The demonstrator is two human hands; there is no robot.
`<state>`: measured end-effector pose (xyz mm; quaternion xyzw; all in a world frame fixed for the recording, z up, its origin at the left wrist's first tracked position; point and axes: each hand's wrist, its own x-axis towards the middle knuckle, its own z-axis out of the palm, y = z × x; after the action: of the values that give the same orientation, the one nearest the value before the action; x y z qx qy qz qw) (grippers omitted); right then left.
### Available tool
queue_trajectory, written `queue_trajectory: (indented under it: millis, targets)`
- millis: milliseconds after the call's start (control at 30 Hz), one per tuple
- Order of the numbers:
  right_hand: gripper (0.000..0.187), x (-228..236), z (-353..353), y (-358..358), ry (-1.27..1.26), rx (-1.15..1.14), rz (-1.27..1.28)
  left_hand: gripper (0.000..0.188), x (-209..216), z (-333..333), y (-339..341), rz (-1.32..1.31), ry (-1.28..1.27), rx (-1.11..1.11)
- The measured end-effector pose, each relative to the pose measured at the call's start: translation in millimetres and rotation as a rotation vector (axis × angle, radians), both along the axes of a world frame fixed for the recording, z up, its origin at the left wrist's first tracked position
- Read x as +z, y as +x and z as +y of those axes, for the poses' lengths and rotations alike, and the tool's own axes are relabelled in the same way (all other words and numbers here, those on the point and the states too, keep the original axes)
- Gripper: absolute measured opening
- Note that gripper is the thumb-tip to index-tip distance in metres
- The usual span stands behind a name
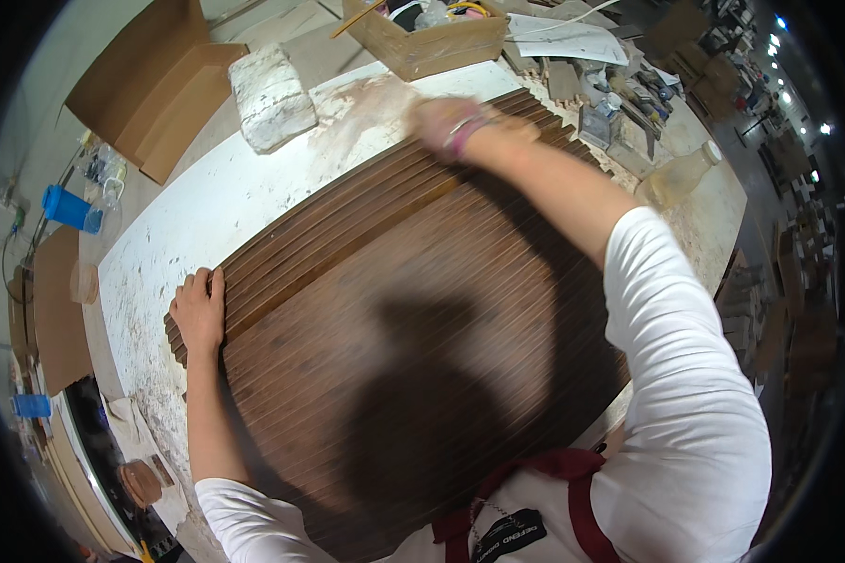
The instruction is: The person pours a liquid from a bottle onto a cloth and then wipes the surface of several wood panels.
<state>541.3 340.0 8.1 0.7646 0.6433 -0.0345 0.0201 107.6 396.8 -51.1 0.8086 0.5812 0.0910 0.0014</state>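
Observation:
A broad spread of brown wooden strips (pixel 385 281) lies side by side in front of me, with the far few raised above the others. My left hand (pixel 198 305) is closed over the left ends of the far strips, its fingers bent across their edge. At the far edge, toward the right, my right hand (pixel 446 127) is smeared by motion. Its fingers cannot be made out, nor whether it holds anything. A tan object (pixel 516 127) shows just beyond that wrist, its kind unclear. My shadow falls over the middle of the strips.
A white, dusty wrapped block (pixel 272 98) sits beyond the strips. Behind are an open cardboard box (pixel 155 89) and a carton of odds and ends (pixel 432 47). Wood scraps (pixel 620 117) and a cloudy bottle (pixel 676 178) lie far right; a blue cup (pixel 70 208) lies left.

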Motion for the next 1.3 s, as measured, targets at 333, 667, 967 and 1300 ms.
queue_trajectory:
  millis: [333, 667, 967, 1300]
  targets:
    - [0.026, 22.5, -26.1, 55.6, -0.046, -0.136, -0.016, 0.033, -3.4, 0.2, -7.3, -0.001, -0.022, -0.003]
    - [0.042, 3.5, 12.7, -102.5, -0.018, 0.208, 0.266, 0.033, -6.8, 4.3, -11.4, 0.020, 0.006, -0.012]
    - [0.038, 3.5, -14.5, 33.4, 0.031, -0.096, 0.266, 0.033, -3.3, 1.4, -0.4, -0.009, 0.026, -0.030]
    - [0.025, -40.9, 17.2, 44.1, 0.008, 0.061, 0.836, 0.032, -5.8, 0.5, -5.2, -0.036, 0.043, -0.042]
